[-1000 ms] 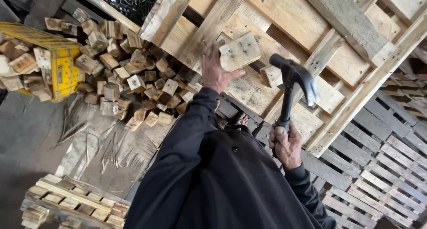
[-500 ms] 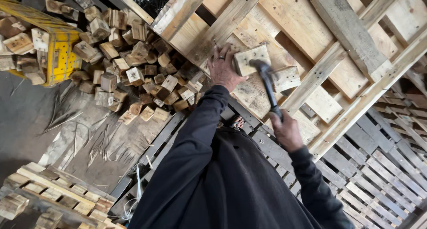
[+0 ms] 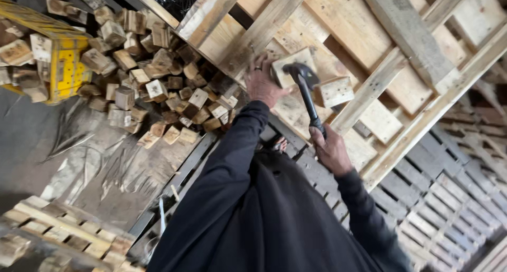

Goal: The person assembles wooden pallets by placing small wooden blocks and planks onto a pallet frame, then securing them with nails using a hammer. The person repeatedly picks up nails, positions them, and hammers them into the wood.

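A yellow crate (image 3: 66, 66) stands at the far left of the view, well apart from the wooden pallet (image 3: 369, 50), and holds cut wooden offcuts, several of them showing above its rim. Between that crate and the pallet lies a loose heap of wood blocks (image 3: 153, 87), piled on the ground and reaching up to the pallet's near edge; a crumpled sheet of clear plastic (image 3: 105, 166) spreads below the heap. The pallet itself leans across the upper right of the view, its pale boards crossed by diagonal slats, with a square block (image 3: 336, 91) fixed on it just to the right of the hammer's shaft. The left hand (image 3: 262, 83) reaches up to the pallet and presses a small wooden block (image 3: 289, 66) against its boards, the fingers curled round the block's left edge, a ring showing on one finger. The right hand (image 3: 330, 148) sits lower, just below the pallet's boards, closed tightly round the black grip of a hammer (image 3: 305, 92). The hammer's shaft runs up from that fist, and its dark head rests on or just over the face of the held block, close beside the left hand's fingers. Grey weathered pallets (image 3: 449, 208) lie stacked below the pale pallet to the right, and a further slatted stack (image 3: 58, 230) sits at the lower left.
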### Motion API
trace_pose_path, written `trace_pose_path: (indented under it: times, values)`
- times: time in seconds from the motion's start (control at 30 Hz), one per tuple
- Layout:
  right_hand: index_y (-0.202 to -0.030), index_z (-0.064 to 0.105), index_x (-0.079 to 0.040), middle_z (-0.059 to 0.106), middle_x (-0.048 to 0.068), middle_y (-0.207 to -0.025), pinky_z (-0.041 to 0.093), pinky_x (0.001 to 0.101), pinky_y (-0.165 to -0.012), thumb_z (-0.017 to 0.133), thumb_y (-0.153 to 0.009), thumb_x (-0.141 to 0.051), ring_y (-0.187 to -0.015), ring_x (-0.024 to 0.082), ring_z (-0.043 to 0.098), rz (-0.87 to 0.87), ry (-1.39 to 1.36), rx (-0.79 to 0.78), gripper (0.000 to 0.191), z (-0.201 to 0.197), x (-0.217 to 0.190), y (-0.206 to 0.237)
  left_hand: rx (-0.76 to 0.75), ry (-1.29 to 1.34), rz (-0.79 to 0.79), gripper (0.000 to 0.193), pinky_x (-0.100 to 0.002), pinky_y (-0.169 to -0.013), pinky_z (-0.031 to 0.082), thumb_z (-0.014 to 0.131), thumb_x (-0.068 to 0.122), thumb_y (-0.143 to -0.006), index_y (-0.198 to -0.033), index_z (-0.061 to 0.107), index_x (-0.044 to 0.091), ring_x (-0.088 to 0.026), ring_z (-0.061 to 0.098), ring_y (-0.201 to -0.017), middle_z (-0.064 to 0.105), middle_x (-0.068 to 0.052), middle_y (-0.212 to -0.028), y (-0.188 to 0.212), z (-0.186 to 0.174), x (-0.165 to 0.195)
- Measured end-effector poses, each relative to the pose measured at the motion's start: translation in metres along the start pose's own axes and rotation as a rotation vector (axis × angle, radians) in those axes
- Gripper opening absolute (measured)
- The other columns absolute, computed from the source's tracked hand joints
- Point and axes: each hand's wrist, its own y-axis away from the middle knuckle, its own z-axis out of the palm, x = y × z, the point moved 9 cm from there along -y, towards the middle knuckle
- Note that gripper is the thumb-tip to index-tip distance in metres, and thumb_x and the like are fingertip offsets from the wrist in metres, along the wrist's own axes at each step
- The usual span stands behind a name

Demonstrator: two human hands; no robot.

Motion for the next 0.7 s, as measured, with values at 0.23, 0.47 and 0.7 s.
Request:
trace_pose_path:
  times: [0.23, 0.47, 0.7]
  values:
    - [-0.114, 0.056, -0.001, 0.060, 0.004, -0.078, 0.046, 0.0263, -0.050, 0.063, -0.100, -0.048, -0.059, 0.010, 0.056, -0.478, -0.677, 0.218, 0.050, -0.047, -0.040, 0.044, 0.010, 0.010, 0.001, 0.109, -0.071, -0.121, 0.012, 0.098, 0.055, -0.057, -0.143, 0.038, 0.023, -0.034, 0.022, -0.151, 0.033, -0.008, -0.157, 0.005, 0.005, 0.007]
    - [-0.099, 0.061, -0.002, 0.057, 0.004, -0.063, 0.046, 0.0338, -0.051, 0.058, -0.106, -0.039, -0.054, 0.014, 0.056, 0.078, -0.009, 0.025, 0.038, 0.017, 0.034, -0.003, 0.038, -0.006, -0.005, 0.107, -0.070, -0.118, 0.014, 0.099, 0.052, -0.054, -0.139, 0.041, 0.024, -0.034, 0.023, -0.149, 0.032, -0.007, -0.156, 0.006, 0.005, -0.002]
    - [-0.097, 0.060, -0.002, 0.054, 0.003, -0.059, 0.045, 0.0333, -0.050, 0.059, -0.101, -0.042, -0.053, 0.014, 0.053, 0.120, -0.232, 0.085, 0.040, 0.038, 0.053, 0.004, 0.294, -0.038, 0.154, 0.108, -0.065, -0.099, 0.036, 0.099, 0.052, -0.034, -0.122, 0.052, 0.008, -0.041, 0.062, -0.116, 0.063, -0.020, -0.132, 0.011, -0.020, 0.021]
